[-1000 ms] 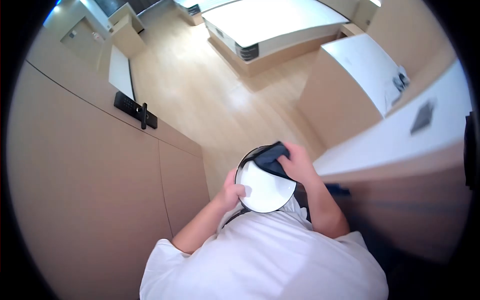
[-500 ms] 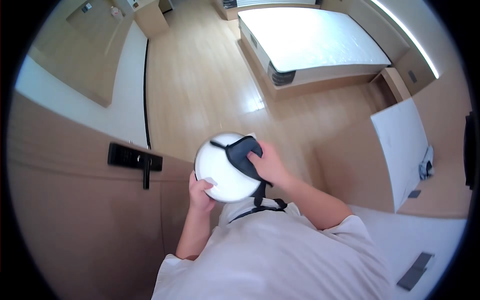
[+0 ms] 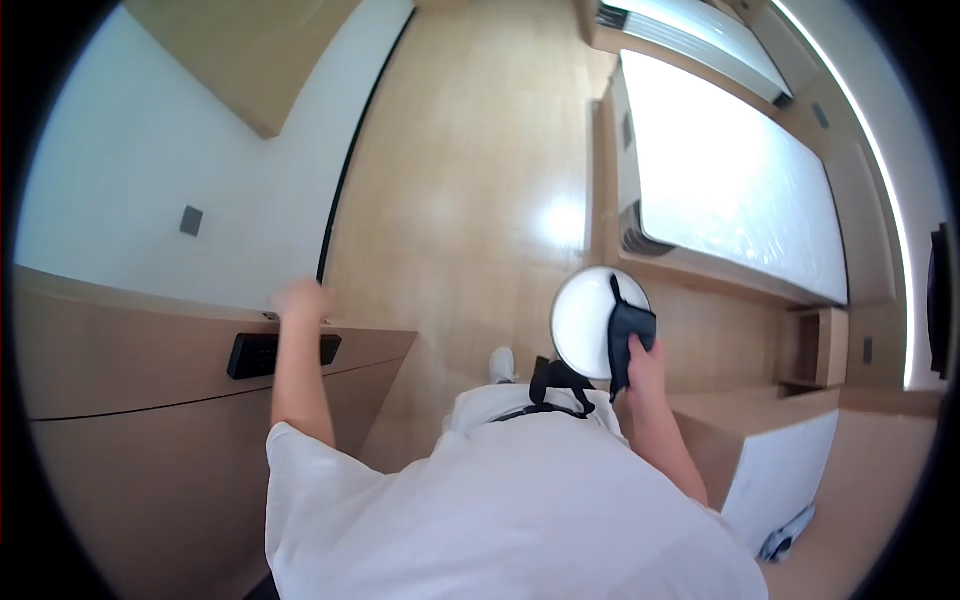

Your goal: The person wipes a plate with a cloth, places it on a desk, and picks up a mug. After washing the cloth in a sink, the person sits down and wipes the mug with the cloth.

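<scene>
A round white dish with a dark rim (image 3: 580, 322) is in my right hand (image 3: 646, 368), in front of my waist on the right. Between my fingers and the dish lies a dark grey cloth pad with black edging (image 3: 630, 328), over the dish's right side. My left hand (image 3: 302, 302) is blurred at the edge of the brown door, just above the black door lock (image 3: 256, 356). Its fingers are smeared, and the lock's handle is hidden by my hand and forearm.
Wooden floor (image 3: 470, 150) runs ahead between the white wall (image 3: 130, 170) on the left and a bed with a wrapped mattress (image 3: 730, 170) on the right. A cabinet with a white top (image 3: 785, 470) stands at the lower right. My shoe (image 3: 502, 364) shows below.
My left hand has let go of the dish and moved left to the door. The dish and pad have moved right with my right hand. The view has turned left.
</scene>
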`<action>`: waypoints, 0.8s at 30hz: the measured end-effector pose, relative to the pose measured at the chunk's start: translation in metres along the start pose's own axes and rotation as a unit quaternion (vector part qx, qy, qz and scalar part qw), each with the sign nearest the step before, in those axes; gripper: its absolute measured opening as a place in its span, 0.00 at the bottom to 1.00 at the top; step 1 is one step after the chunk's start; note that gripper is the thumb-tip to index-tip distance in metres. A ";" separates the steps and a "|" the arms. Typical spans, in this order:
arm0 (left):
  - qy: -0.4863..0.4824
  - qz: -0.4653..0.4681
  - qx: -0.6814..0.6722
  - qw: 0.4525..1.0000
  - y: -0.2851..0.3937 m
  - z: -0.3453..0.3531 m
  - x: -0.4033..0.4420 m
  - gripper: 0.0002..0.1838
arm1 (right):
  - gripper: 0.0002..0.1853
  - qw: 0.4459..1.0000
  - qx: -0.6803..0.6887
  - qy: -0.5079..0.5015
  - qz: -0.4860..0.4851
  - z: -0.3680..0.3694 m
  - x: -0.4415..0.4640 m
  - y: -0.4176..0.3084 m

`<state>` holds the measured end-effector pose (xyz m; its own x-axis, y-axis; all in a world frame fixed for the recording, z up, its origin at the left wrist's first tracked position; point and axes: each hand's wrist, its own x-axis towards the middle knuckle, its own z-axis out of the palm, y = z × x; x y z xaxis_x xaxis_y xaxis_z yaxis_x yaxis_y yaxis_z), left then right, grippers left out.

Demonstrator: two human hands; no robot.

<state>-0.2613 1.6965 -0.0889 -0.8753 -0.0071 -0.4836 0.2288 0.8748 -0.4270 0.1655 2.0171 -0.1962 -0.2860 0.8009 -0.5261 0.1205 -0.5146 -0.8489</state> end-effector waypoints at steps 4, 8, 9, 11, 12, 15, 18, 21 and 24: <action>0.001 -0.075 0.109 0.991 -0.026 0.014 0.010 0.21 | 0.11 0.998 -0.034 -0.037 0.042 -0.009 0.053 -0.010; -0.035 -0.119 0.186 0.975 0.000 -0.002 -0.002 0.18 | 0.11 0.985 -0.129 -0.113 0.013 0.001 0.113 -0.061; -0.036 -0.128 0.181 0.974 -0.008 0.003 -0.007 0.18 | 0.10 0.985 -0.122 -0.124 -0.016 0.015 0.115 -0.076; 0.052 -0.112 0.191 0.974 -0.006 0.014 -0.008 0.17 | 0.11 0.978 -0.118 -0.173 -0.024 0.025 0.141 -0.118; 0.047 -0.115 0.189 0.974 0.006 0.010 -0.014 0.17 | 0.11 0.973 -0.109 -0.199 -0.031 0.030 0.152 -0.130; -0.042 -0.181 0.186 0.965 0.046 0.020 -0.035 0.18 | 0.10 0.968 -0.124 -0.215 -0.025 0.040 0.198 -0.138; -0.091 -0.206 0.150 0.963 0.060 0.027 -0.067 0.20 | 0.10 0.963 -0.123 -0.241 -0.023 0.056 0.220 -0.149; -0.128 -0.237 0.057 0.961 0.063 0.030 -0.114 0.26 | 0.10 0.956 -0.130 -0.263 0.005 0.064 0.245 -0.140; -0.154 -0.304 -0.081 0.937 0.070 0.032 -0.156 0.30 | 0.10 0.945 -0.177 -0.273 0.026 0.084 0.256 -0.144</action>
<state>-0.0955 1.7428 -0.0680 -0.6522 -0.6457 -0.3971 -0.3616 0.7254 -0.5857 -0.0052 2.2701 -0.2041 -0.7072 0.4500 -0.5454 0.4312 -0.3368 -0.8370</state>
